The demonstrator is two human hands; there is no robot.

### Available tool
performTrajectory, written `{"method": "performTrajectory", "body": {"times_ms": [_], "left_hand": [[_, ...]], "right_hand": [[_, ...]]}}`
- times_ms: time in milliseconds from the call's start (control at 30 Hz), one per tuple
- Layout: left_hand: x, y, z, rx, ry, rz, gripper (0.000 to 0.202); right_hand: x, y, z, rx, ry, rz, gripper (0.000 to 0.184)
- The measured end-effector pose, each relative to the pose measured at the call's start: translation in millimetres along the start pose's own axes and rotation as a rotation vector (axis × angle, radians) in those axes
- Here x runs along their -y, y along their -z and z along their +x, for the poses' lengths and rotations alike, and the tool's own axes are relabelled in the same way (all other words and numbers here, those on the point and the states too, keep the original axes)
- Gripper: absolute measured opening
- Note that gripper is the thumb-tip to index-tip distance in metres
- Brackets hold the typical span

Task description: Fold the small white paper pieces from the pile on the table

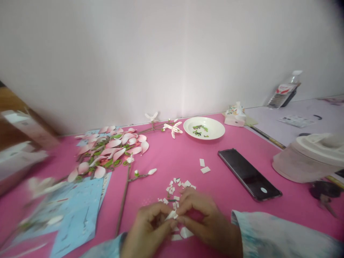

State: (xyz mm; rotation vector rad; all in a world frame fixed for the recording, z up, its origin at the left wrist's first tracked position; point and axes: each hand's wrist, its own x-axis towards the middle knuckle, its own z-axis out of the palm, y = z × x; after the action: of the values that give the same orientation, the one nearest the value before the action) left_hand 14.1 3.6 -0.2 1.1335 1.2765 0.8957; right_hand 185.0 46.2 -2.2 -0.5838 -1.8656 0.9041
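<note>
Both hands meet low in the middle of the view, over a pink table covering. A small white piece (pixel 172 215) is pinched between them; its kind is too small to make out. My left hand (pixel 150 229) grips it from the left, thumb and fingers closed. From the right, the fingertips of my right hand (pixel 200 215) press on the same piece. Just beyond the hands lie several small white cut scraps (pixel 172 188). Larger white pieces (pixel 185 233) lie partly hidden under the hands. To the left is a brown stem (pixel 125 200) with white buds.
A heap of pink-white petals (pixel 115 143) lies at left, near blue printed sheets (pixel 77 215). At the back stands a white plate (pixel 188 130) with green bits. A black phone (pixel 247 172) lies right, beside a lidded container (pixel 292 165). Farther off are a tissue pack (pixel 234 118) and a bottle (pixel 283 95).
</note>
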Motion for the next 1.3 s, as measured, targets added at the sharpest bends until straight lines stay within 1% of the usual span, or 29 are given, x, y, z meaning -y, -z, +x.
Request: {"method": "performTrajectory", "body": {"times_ms": [167,300,433,500,600,733,1000,1100,1300], "left_hand": [[-2,0.2,-1,-0.015,-0.001,-0.002,0.019],[-4,1.0,-3,-0.008,-0.033,0.010,0.017],[-6,1.2,-3,0.006,-0.101,0.062,0.019],[-7,1.1,-2,0.007,-0.127,0.108,0.021],[-8,0.9,-1,0.001,-0.137,0.118,0.021],[-9,0.8,-1,0.014,-0.139,0.060,0.022],[2,-0.2,0,0.044,-0.117,-0.022,0.024],[2,-0.3,0,0.049,-0.135,-0.014,0.023],[-4,0.4,0,0.028,-0.177,0.048,0.025]], "right_hand": [[0,1,0,0.009,-0.003,-0.006,0.005],[-1,1,0,0.020,-0.007,0.000,0.007],[1,2,1,0.037,-0.085,-0.001,0.005],[2,2,1,0.056,-0.100,-0.012,0.002],[3,4,1,0.074,-0.063,-0.027,0.004],[3,5,1,0.079,-0.024,-0.047,0.007],[3,3,4,0.082,-0.015,-0.060,0.011],[2,3,3,0.096,-0.018,-0.067,0.010],[1,4,2,0.103,-0.023,-0.052,0.009]]}}
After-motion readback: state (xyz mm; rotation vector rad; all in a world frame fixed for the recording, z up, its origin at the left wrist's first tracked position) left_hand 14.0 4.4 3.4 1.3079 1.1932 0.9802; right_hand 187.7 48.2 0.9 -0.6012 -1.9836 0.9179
